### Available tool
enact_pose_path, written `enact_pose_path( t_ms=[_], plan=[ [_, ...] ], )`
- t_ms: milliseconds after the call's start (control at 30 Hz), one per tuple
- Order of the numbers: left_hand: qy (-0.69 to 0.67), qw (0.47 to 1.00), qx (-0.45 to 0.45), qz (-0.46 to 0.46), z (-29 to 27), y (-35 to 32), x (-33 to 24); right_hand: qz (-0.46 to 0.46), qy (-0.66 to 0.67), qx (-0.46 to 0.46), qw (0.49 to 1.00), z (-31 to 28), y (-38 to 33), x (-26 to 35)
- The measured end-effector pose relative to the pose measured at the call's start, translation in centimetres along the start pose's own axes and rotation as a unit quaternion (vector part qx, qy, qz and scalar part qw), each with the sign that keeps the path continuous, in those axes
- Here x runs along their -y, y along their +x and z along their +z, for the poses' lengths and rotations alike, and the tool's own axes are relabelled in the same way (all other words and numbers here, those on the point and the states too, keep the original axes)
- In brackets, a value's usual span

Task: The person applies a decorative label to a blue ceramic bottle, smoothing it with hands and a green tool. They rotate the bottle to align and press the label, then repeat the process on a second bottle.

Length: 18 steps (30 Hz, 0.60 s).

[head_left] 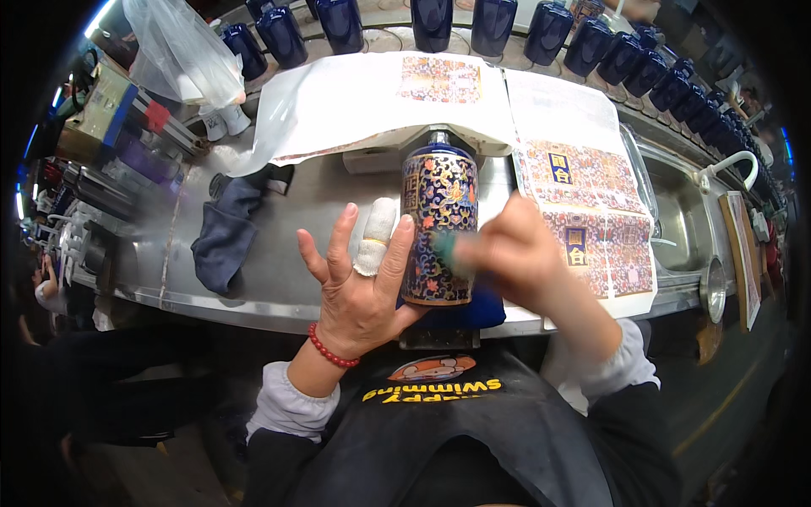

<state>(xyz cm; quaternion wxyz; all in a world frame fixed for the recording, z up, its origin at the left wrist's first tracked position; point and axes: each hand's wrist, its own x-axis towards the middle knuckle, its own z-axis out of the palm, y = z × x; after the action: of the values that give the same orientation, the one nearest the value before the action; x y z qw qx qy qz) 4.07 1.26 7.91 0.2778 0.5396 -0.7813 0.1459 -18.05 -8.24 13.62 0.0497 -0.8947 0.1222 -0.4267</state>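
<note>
The left hand [359, 291] steadies the decorated blue bottle [438, 226] from the side, fingers spread wide and one bandaged, palm touching its lower body rather than closing around it; the right hand [515, 253], blurred, closes its grip on a small greenish tool [448, 248] pressed to the bottle's patterned wrap. The bottle lies on the worktop [312, 211], decal apparently already covering most of its body and smoothing judged under way. Printed decal sheets [591, 211] lie just beside it, and a row of plain blue bottles [591, 42] beyond appears undecorated.
</note>
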Motion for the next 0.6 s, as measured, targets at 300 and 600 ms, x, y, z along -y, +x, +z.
enact_pose_path(
  t_ms=[300, 600],
  plan=[
    [-0.241, 0.967, 0.062, -0.057, 2.2, -2.1, 1.0, 0.539, 0.427, -0.183, 0.703, 1.2, -8.4, 4.1],
    [-0.060, 0.998, 0.017, 0.019, 0.3, -0.7, 1.3, 0.436, 0.163, -0.010, 0.885, 1.8, -8.1, 4.7]
  ],
)
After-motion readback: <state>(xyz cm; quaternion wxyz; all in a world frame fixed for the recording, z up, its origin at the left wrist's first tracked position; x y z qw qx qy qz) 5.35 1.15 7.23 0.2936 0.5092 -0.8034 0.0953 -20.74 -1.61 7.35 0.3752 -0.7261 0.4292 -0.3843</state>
